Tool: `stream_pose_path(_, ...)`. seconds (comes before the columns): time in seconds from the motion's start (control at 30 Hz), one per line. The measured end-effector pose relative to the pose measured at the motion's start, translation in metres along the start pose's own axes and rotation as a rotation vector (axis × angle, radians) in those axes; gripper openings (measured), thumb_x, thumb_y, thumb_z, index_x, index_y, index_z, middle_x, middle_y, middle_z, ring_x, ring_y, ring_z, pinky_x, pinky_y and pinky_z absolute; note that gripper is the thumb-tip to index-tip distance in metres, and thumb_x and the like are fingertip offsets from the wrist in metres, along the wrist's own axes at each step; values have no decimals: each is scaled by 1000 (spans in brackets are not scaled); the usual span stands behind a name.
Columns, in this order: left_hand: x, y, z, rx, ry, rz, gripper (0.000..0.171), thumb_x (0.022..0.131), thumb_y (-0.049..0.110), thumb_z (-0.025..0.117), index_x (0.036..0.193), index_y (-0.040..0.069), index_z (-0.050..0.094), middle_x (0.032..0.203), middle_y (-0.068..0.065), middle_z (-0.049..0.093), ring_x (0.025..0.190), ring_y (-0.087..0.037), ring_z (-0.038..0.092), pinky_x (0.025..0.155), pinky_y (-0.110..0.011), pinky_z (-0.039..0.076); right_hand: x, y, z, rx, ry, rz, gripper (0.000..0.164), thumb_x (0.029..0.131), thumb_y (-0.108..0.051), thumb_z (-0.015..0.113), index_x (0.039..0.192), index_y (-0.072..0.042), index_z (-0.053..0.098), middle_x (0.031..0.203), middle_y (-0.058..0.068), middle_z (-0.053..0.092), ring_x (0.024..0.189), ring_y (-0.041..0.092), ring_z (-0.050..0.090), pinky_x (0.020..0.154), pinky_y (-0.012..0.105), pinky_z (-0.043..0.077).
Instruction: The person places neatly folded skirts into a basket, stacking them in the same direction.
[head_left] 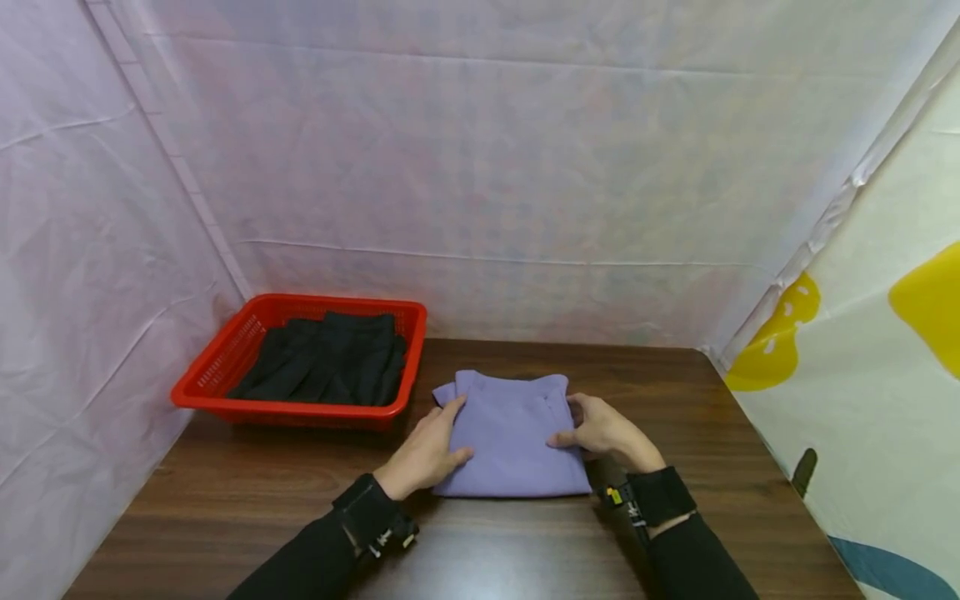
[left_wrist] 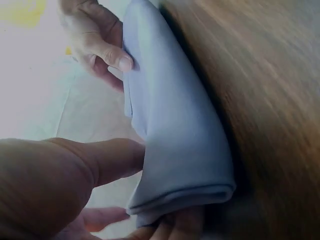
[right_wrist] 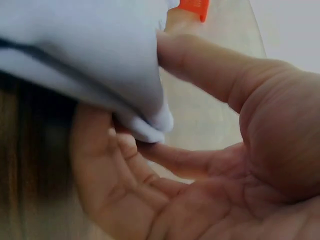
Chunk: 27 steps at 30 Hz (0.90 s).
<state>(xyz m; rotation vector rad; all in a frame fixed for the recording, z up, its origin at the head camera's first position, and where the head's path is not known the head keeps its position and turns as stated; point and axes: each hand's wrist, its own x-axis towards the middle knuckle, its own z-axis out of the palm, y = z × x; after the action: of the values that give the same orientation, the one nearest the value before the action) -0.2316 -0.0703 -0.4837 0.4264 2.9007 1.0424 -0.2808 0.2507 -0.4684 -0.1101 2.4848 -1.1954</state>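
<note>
A folded lavender garment (head_left: 513, 433) lies on the brown table in front of me, a compact rectangle of several layers. My left hand (head_left: 427, 450) grips its left side, thumb on top and other fingers under the layered edge, as the left wrist view shows. At the opposite side my right hand (head_left: 603, 429) holds the garment the same way: the thumb (right_wrist: 195, 57) presses on the upper face and the fingers (right_wrist: 107, 165) curl beneath the folded edge. Parts of the fingers are hidden under the cloth.
A red plastic basket (head_left: 300, 408) stands at the back left of the table (head_left: 300, 475), holding folded black clothing (head_left: 326, 358). White sheeting (head_left: 487, 167) hangs behind the table and along both sides, with yellow patches on the right one.
</note>
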Motion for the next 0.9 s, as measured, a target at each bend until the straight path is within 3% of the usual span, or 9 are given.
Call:
stream_pose_path(0.1, 1, -2, -1, -21, -26, 14, 91, 100, 13, 93, 177, 5, 45, 163, -31, 64, 148, -50, 66, 125, -65, 56, 1, 2, 0, 28, -44, -14, 109, 97, -23, 99, 179, 6, 32, 164, 33, 62, 135, 40, 73, 93, 47, 71)
stream_pose_path(0.17, 1, -3, -2, -37, -43, 19, 92, 101, 12, 91, 179, 9, 44, 166, -30, 63, 151, -49, 65, 125, -66, 55, 3, 5, 0, 31, -67, -47, 116, 97, -25, 98, 183, 2, 25, 174, 33, 53, 149, 46, 66, 106, 53, 68)
stream_pose_path(0.27, 1, -5, -3, -75, -62, 17, 89, 102, 9, 90, 179, 13, 45, 172, -29, 59, 155, -48, 62, 128, -67, 52, 7, 10, -2, 26, -89, -129, 126, 99, -28, 97, 188, -9, 11, 191, 28, 27, 173, 54, 37, 134, 67, 47)
stream_pose_path(0.37, 2, -8, -4, -109, -83, 22, 85, 102, 7, 88, 178, 15, 50, 174, -26, 58, 159, -45, 60, 131, -66, 50, 10, 14, -6, 7, -108, -222, 123, 102, -27, 94, 190, -18, 8, 197, 22, 6, 180, 55, 12, 143, 75, 24)
stream_pose_path(0.5, 3, -9, -2, -124, -112, 18, 79, 104, 8, 86, 175, 16, 54, 175, -23, 58, 161, -44, 58, 133, -65, 48, 13, 17, -7, -60, -131, -317, 100, 105, -22, 90, 186, -13, 32, 194, 26, 18, 179, 56, 15, 141, 78, 25)
stream_pose_path(0.6, 4, -9, -2, -121, -113, 17, 76, 103, 9, 87, 173, 15, 57, 172, -25, 60, 160, -45, 58, 133, -65, 48, 15, 16, -6, -90, -117, -340, 87, 104, -18, 89, 179, -10, 47, 190, 30, 30, 178, 54, 22, 139, 75, 29)
stream_pose_path(0.9, 4, -8, 0, -127, -82, 47, 76, 101, 7, 87, 171, 7, 58, 173, -23, 60, 162, -45, 56, 135, -63, 46, 14, 16, -4, -107, -59, -350, 80, 101, -12, 90, 174, -10, 55, 186, 28, 40, 175, 51, 31, 137, 70, 34)
